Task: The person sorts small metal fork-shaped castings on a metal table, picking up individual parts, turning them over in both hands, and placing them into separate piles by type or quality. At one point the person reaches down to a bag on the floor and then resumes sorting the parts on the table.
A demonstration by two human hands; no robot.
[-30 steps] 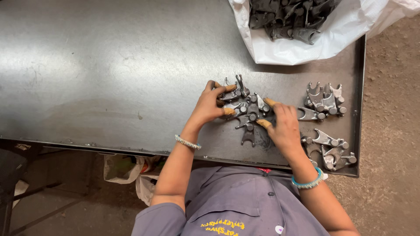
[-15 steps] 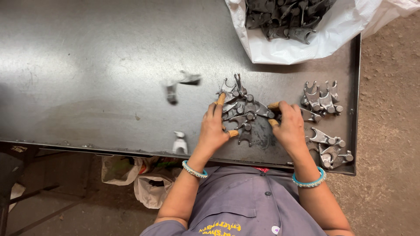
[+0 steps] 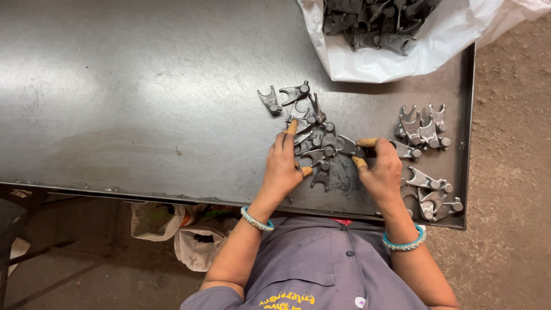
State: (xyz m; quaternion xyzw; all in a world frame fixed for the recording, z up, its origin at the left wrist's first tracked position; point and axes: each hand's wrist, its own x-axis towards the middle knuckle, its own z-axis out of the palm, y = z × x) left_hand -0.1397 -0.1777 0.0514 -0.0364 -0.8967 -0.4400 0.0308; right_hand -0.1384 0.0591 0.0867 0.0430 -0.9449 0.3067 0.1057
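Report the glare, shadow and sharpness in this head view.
Head view: soft glare washes the bare left of the metal table; the white bag is bright, nearly overexposed; the forked metal parts between the left hand and right hand are sharp, barely shadowed; under-table area dark.

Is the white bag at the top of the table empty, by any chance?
No, the white bag lies open with a heap of dark metal fork-shaped parts inside it.
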